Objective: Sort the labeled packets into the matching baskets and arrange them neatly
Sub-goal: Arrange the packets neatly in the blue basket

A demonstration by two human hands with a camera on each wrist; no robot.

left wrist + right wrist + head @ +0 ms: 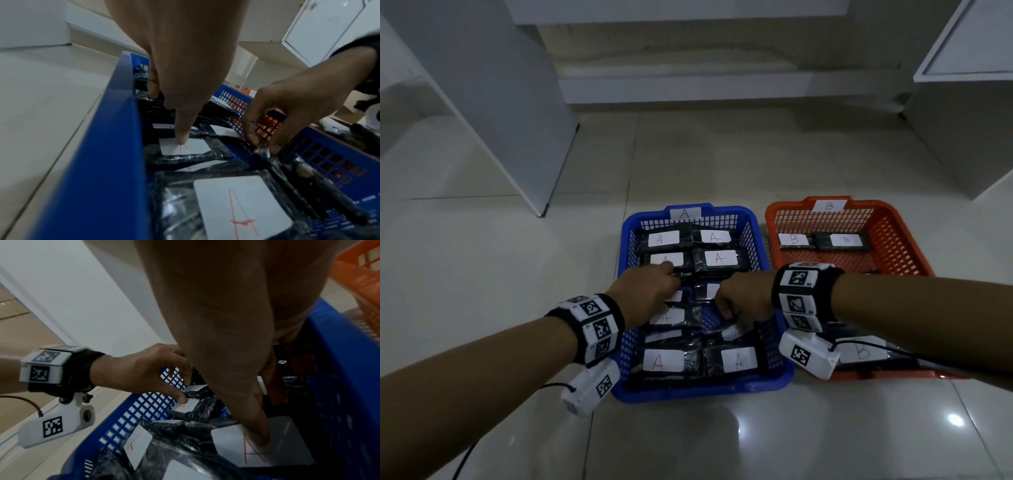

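Note:
The blue basket (688,394) marked A holds several black packets with white A labels. Both hands are inside it. My left hand (673,279) is at its middle left, thumb pressed on the label of an A packet (185,148) and fingers curled over its far edge. My right hand (726,313) pinches the edge of another A packet (285,443) at the middle right, thumb on its label. The orange basket (900,246) marked B stands to the right with B packets at its back (846,240) and front (863,353).
Both baskets stand side by side on a glossy tiled floor (722,445). A white cabinet panel (500,102) rises at the left and another white unit (969,120) at the right. Black cables trail from the wrist cameras.

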